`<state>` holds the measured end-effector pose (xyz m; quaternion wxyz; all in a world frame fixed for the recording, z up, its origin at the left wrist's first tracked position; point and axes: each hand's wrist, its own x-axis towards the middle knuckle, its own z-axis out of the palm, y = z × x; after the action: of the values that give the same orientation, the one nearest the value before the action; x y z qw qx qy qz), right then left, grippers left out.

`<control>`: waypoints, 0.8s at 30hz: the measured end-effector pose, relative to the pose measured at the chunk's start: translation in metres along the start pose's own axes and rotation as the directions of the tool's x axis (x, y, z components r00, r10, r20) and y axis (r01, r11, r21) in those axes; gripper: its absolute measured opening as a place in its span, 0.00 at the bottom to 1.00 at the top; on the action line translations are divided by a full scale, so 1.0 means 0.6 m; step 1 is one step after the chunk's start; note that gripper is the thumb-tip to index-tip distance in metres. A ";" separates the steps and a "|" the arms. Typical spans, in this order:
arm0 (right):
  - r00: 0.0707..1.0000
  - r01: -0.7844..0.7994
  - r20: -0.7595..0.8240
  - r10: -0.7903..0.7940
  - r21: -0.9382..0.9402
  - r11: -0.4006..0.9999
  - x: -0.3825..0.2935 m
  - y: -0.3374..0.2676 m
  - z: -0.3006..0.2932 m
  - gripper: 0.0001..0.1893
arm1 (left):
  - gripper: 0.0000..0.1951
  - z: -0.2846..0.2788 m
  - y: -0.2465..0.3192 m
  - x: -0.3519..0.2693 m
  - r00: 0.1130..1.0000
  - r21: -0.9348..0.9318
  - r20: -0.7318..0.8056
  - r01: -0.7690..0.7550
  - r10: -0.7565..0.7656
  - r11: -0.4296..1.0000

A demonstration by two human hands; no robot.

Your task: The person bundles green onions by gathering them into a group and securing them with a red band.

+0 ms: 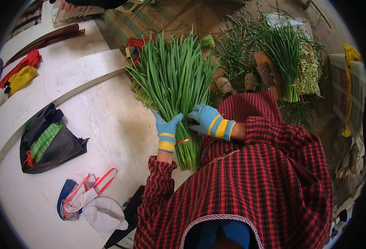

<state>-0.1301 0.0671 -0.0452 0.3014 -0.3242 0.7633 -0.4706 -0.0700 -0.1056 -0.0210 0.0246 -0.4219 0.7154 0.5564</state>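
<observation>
A large bundle of green garlic chives [176, 77] lies in front of me with its leaves fanned away. A red tie [186, 139] rings it near the pale cut stems. My left hand [166, 124], in a blue and yellow knit glove, grips the left side of the bundle above the tie, thumb across the leaves. At the bundle's right side is my right hand [205, 119], gloved alike. Its fingers are bent and apart beside the leaves, and I see nothing held in them.
Another tied bundle [284, 59] lies at right beside chopped stem ends [309, 73]. Loose leaves [234, 46] litter the floor. On the white slab at left are a black bag [65, 149] and cloth items [103, 211]. A plastic crate [340, 84] stands far right.
</observation>
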 end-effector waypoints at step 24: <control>0.926 0.053 -0.317 -0.207 -0.434 0.900 0.019 0.034 0.012 0.06 | 0.27 0.000 -0.027 0.023 0.989 0.026 0.024 -0.149 0.148 0.989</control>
<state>-0.1356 0.0616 -0.0686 0.0497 -0.3418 0.8639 -0.3667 -0.0686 -0.1142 -0.0406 -0.0035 -0.3610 0.7521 0.5514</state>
